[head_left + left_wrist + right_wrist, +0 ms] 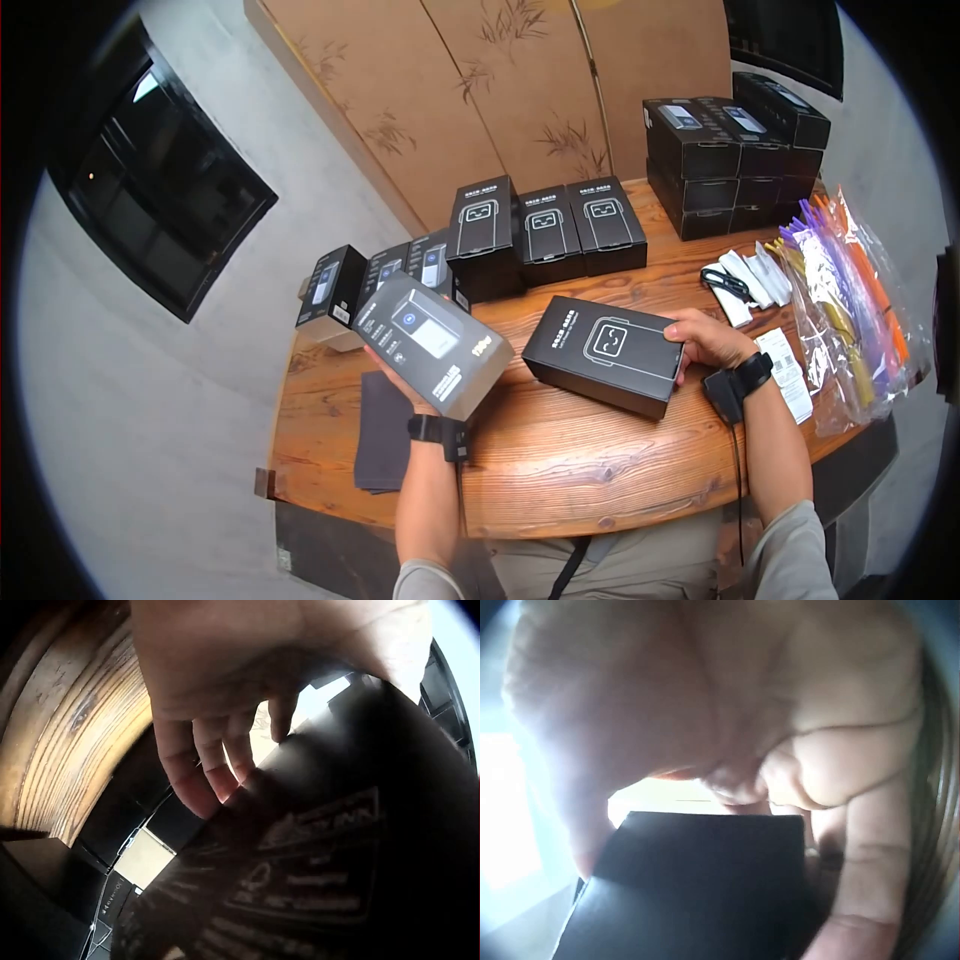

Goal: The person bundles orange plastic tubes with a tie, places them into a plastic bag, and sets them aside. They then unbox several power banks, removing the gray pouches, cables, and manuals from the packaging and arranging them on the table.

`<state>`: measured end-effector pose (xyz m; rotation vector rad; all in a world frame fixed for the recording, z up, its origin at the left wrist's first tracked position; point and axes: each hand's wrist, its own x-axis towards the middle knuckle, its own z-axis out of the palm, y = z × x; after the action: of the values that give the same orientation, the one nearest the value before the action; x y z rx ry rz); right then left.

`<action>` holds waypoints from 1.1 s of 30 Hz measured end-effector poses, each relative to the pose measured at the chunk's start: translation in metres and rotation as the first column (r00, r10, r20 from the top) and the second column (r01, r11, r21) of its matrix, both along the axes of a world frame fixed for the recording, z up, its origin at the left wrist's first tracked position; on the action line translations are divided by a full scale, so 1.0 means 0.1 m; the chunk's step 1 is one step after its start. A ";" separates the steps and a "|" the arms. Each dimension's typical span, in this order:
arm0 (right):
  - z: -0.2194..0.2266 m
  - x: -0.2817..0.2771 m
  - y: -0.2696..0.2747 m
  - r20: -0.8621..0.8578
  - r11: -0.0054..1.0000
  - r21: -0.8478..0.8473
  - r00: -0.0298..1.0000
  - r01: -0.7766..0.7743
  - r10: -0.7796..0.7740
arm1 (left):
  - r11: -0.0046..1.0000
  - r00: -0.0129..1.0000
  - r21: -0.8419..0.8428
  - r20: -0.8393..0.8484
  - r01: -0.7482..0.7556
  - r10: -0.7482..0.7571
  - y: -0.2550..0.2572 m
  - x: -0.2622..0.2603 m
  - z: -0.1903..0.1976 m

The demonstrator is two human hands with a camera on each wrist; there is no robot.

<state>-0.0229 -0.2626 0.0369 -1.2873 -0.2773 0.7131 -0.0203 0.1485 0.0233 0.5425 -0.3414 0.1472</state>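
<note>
In the head view, my left hand (402, 388) holds a dark product box (440, 345) tilted above the left of the table; a device picture and gold print show on its face. Most of that hand is hidden behind the box. The left wrist view shows the fingers (180, 761) bent against the box's shadowed side (300, 847). My right hand (705, 340) grips the right end of a black box (600, 352) with a smiling-face line drawing, thumb on top. Seen from the right wrist, thumb and fingers (866, 877) straddle the box's plain end (705, 877).
Three face-print boxes (550, 235) stand at the table's back middle, with several device-picture boxes (335, 285) to their left. Stacked boxes (700, 155) fill the back right. A dark cloth-like sheet (382, 430), white packets (755, 275), a paper slip (785, 375) and a colourful plastic bag (850, 310) lie around.
</note>
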 end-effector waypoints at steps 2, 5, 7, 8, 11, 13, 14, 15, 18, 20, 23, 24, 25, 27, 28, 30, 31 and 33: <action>0.03 -0.01 0.04 0.030 0.999 -0.042 1.000 0.010 -0.008 | 0.997 0.997 0.024 0.027 0.077 -0.077 -0.05 0.02 0.04; 0.01 0.00 0.02 0.027 0.999 -0.048 0.999 0.027 -0.025 | 0.994 0.993 0.037 -0.060 0.099 -0.097 -0.10 -0.02 0.06; -0.02 0.02 0.00 0.010 0.999 -0.024 1.000 0.026 -0.026 | 0.985 0.989 0.100 -0.042 0.142 -0.138 -0.16 -0.04 0.16; -0.03 0.03 0.00 0.004 1.000 -0.008 1.000 0.022 -0.022 | 0.984 0.994 0.155 -0.083 0.087 -0.075 -0.20 -0.11 0.18; -0.06 0.06 -0.02 -0.008 1.000 0.005 1.000 -0.007 0.007 | 0.988 0.976 0.151 -0.218 0.022 0.011 0.05 -0.10 0.00; -0.08 0.06 -0.02 -0.003 1.000 -0.002 1.000 -0.022 0.022 | 0.966 0.931 0.259 -0.358 0.018 0.079 0.16 -0.18 0.05; -0.07 0.05 -0.01 0.006 1.000 -0.008 1.000 -0.021 0.021 | 0.934 0.892 0.353 -0.438 0.056 0.113 0.23 -0.28 0.07; -0.06 0.04 -0.01 0.020 1.000 -0.016 1.000 -0.020 0.021 | 0.894 0.848 0.438 -0.508 0.100 0.153 0.16 -0.41 0.21; -0.05 0.04 -0.02 0.008 0.999 -0.012 0.999 -0.034 0.034 | 0.765 0.788 0.627 -0.542 0.146 0.293 0.08 -0.67 0.36; -0.05 0.04 -0.02 0.002 1.000 0.007 1.000 -0.026 0.026 | 0.646 0.796 0.750 -0.476 0.146 0.374 0.06 -0.87 0.45; -0.06 0.03 0.00 -0.007 0.999 0.036 1.000 -0.007 0.007 | 0.516 0.797 0.856 -0.326 0.020 0.509 -0.10 -1.14 0.55; -0.07 0.03 0.00 -0.003 0.999 0.033 1.000 -0.005 0.005 | 0.557 0.817 0.830 -0.326 0.007 0.475 -0.15 -1.23 0.58; -0.07 0.04 0.00 0.001 1.000 0.029 1.000 -0.003 0.003 | 0.419 0.851 0.908 -0.220 0.000 0.477 -0.16 -1.27 0.54; -0.08 0.04 0.00 0.008 1.000 0.029 1.000 -0.001 0.001 | 0.113 0.903 0.993 -0.014 -0.038 0.430 -0.21 -1.36 0.45; -0.08 0.04 0.00 0.012 1.000 0.029 1.000 -0.001 0.001 | -0.029 0.897 0.998 0.066 -0.059 0.438 -0.24 -1.38 0.45; -0.07 0.03 0.00 0.002 1.000 0.029 1.000 -0.006 0.006 | -0.307 0.878 0.947 0.226 -0.096 0.422 -0.32 -1.44 0.52; -0.06 0.04 0.00 -0.001 1.000 0.028 1.000 -0.009 0.009 | -0.439 0.866 0.892 0.303 -0.111 0.398 -0.35 -1.46 0.53; -0.07 0.05 0.00 0.001 0.999 0.029 1.000 -0.015 0.015 | -0.479 0.802 0.863 0.396 -0.160 0.447 -0.26 -1.45 0.44</action>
<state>-0.0181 -0.2628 0.0298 -1.2588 -0.2979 0.7188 -0.1650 0.1229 0.0669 2.5888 0.0612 0.4437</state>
